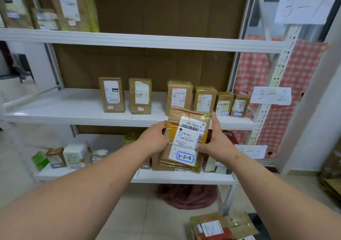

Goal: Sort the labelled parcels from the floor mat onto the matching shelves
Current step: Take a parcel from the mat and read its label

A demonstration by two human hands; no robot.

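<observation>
At the bottom right, closest to the camera, a few loose parcels (221, 227) lie on the floor, partly cut off by the frame edge. Above them both bare forearms reach forward, and the two hands hold one brown taped parcel (186, 140) in the air in front of the shelving. The left hand (155, 140) grips its left edge with curled fingers; the right hand (215, 142) grips the right edge, its thumb pressed on the lower part of the shipping label. The parcel stands on end, its long axis running nearly vertical and leaning a little to the right at the top, with its label side facing the camera. A handwritten tag (185, 157) near its lower end reads 3-2-8. Behind the parcel, the lowest shelf (184, 179) carries small boxes. The middle shelf (73, 110) holds a row of upright parcels (179, 96), and a paper sign (271, 95) on the right post reads 3-2. Farther up, another sign (304, 7) reads 3-1.
</observation>
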